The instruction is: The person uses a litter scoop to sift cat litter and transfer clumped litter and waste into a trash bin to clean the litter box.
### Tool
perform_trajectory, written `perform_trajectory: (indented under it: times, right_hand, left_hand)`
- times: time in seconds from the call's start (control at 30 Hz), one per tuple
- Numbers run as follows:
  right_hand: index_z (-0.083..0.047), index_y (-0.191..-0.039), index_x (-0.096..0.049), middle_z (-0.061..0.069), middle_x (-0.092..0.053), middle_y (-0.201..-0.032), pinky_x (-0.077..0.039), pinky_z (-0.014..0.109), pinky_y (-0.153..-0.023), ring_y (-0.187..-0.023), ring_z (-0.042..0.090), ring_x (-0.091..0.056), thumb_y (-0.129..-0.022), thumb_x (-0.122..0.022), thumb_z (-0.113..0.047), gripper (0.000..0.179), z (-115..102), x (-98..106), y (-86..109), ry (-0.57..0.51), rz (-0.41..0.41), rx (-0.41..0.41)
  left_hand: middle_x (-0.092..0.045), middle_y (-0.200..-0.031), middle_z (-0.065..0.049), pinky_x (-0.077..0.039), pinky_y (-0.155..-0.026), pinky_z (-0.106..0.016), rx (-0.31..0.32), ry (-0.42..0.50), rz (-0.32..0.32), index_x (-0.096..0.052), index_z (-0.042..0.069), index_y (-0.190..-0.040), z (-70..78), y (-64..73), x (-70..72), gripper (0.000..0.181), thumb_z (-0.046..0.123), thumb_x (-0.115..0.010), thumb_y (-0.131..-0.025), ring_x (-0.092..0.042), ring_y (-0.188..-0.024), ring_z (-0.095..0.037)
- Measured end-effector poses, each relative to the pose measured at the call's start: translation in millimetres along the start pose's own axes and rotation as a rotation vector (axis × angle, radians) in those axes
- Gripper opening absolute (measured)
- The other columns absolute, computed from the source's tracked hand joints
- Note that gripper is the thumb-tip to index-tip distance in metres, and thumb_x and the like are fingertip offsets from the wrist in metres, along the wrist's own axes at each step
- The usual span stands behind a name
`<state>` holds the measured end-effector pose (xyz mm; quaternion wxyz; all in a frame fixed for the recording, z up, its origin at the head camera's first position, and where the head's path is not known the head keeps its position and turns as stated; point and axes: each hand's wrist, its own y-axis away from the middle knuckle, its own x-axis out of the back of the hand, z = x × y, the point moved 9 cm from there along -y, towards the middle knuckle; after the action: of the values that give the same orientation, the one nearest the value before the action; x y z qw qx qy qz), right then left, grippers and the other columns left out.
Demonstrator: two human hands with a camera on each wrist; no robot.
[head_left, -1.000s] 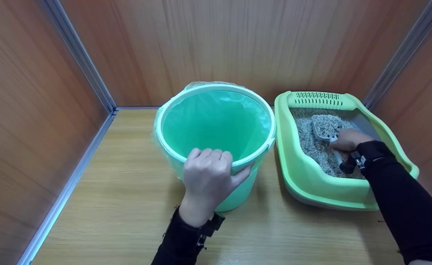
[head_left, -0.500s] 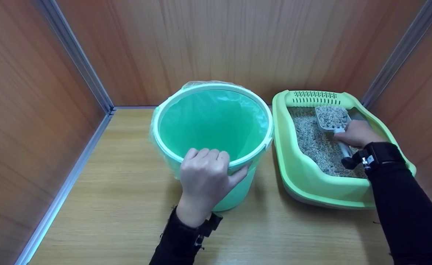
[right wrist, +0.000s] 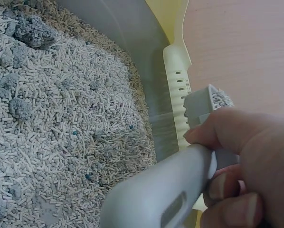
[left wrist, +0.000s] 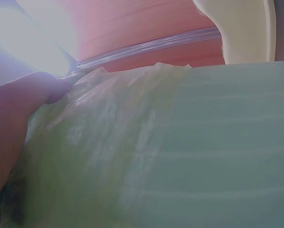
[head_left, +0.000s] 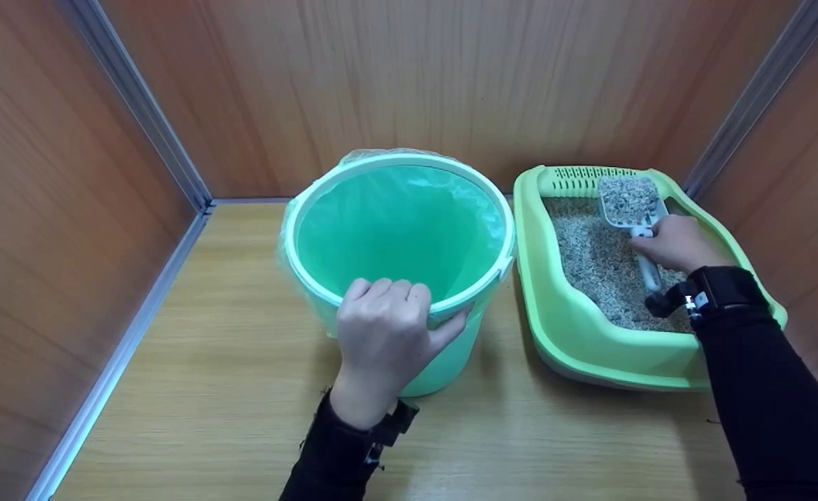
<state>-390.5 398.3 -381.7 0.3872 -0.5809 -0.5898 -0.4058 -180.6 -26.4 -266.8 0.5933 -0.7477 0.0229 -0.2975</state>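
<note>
My right hand (head_left: 677, 243) grips the pale handle of a litter scoop (head_left: 648, 273) above the litter box (head_left: 610, 358). Pellet litter heaps the scoop's head, which is near the box's back rim. In the right wrist view, the thumb and curled fingers wrap the scoop handle (right wrist: 154, 192); loose litter (right wrist: 80, 109) with several grey clumps lies below. With its fingers hooked over the front rim, my left hand (head_left: 384, 334) holds a green trash bin (head_left: 443, 369) lined with a thin clear bag (left wrist: 104, 128). The left fingertips inside the bin are hidden.
Wood-grain panels (head_left: 409, 83) with grey metal strips (head_left: 147, 104) close in the back and sides. The bin stands just left of the litter box, both on a wooden floor (head_left: 207, 390). The bag overhangs the bin's rim.
The scoop has risen out of the litter with a load and shifted toward the back of the box. My left hand keeps its hold on the bin rim.
</note>
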Motion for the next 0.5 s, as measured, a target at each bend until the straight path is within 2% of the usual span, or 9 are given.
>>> perform_trajectory:
  times: [0.27, 0.5]
  right_hand:
    - [-0.016, -0.062, -0.046, -0.005, -0.036, -0.058, -0.030, 0.033, -0.050, -0.050, 0.014, -0.037, -0.093, -0.060, -0.040, 0.042, 4, -2, -2.5, 0.021, -0.010, -0.015]
    - [-0.013, -0.065, -0.051, -0.002, -0.040, -0.061, -0.032, 0.035, -0.050, -0.052, 0.017, -0.040, -0.094, -0.062, -0.046, 0.045, 12, 1, -6.8, 0.014, 0.050, -0.024]
  left_hand:
    - [-0.036, -0.048, 0.001, -0.036, -0.049, -0.034, 0.000, 0.000, -0.007, -0.041, 0.012, -0.054, -0.3, -0.1, -1.0, 0.062, 0.056, -0.076, -0.082, -0.044, -0.043, -0.020]
    - [-0.037, -0.048, 0.001, -0.036, -0.049, -0.033, -0.005, -0.003, -0.009, -0.042, 0.012, -0.054, 0.1, -0.5, -1.2, 0.063, 0.057, -0.076, -0.082, -0.045, -0.043, -0.020]
